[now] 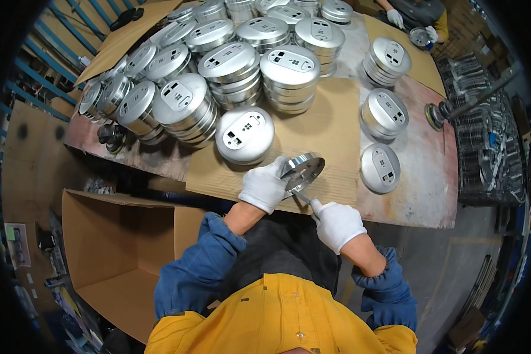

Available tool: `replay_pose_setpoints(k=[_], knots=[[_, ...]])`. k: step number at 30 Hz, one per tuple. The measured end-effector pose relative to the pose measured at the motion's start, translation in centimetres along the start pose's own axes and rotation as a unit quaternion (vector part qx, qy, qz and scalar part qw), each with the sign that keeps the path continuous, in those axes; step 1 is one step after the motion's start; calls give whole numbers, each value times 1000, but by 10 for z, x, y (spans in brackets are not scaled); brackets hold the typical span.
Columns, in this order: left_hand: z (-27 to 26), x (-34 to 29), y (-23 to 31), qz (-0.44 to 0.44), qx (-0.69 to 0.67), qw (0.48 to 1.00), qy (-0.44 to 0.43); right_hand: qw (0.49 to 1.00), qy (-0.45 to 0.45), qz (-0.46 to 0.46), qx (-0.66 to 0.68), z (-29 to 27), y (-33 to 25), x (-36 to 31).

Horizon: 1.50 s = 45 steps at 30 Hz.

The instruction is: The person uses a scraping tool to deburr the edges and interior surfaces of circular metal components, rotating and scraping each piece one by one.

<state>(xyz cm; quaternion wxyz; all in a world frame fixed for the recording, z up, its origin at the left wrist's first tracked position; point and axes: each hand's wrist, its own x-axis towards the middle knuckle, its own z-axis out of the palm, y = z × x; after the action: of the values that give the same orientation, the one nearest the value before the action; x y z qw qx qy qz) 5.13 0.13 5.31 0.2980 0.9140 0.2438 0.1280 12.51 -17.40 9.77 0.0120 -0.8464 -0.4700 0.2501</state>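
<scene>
My left hand [264, 186], in a white glove, grips a round metal cover [308, 167] by its edge, tilted so its hollow inside shows. A white glove also covers my right hand [338, 226], closed around a slim metal hand tool [301, 197] whose exact kind I cannot make out. The tool's far end is at the cover's lower rim. Just beyond my left hand, a silver round cover [245, 134] with small square cutouts rests on the cardboard sheet [336, 133]. Another such cover [380, 168] lies to the right.
Stacks of silver covers [289, 68] fill the table's far left, with more stacks [384, 112] at right. An open cardboard box [118, 236] stands below left. A co-worker's gloved hand [395, 19] is at the far right, near a black mesh bin [484, 141] of metal parts.
</scene>
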Motion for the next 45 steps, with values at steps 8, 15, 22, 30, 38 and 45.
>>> replay_pose_setpoints(k=[8, 15, 22, 30, 38, 45], knots=[[7, 0, -9, 19, -26, 999, 23, 998, -62, -7, -10, -17, -3, 15], [12, 3, -15, -27, -64, 997, 42, 998, -43, 4, -36, 8, -14, 6], [11, 2, -9, -67, -62, 994, 61, 979, 193, 41, 49, 107, 4, -4], [16, -11, -17, -16, -87, 993, 75, 995, 79, 18, 58, 20, 16, -16], [11, -19, -8, 48, -53, 995, 75, 1000, -2, 17, -15, 3, -1, -6], [11, -16, -9, 37, -63, 995, 67, 999, -23, -3, -36, 3, -5, 5]])
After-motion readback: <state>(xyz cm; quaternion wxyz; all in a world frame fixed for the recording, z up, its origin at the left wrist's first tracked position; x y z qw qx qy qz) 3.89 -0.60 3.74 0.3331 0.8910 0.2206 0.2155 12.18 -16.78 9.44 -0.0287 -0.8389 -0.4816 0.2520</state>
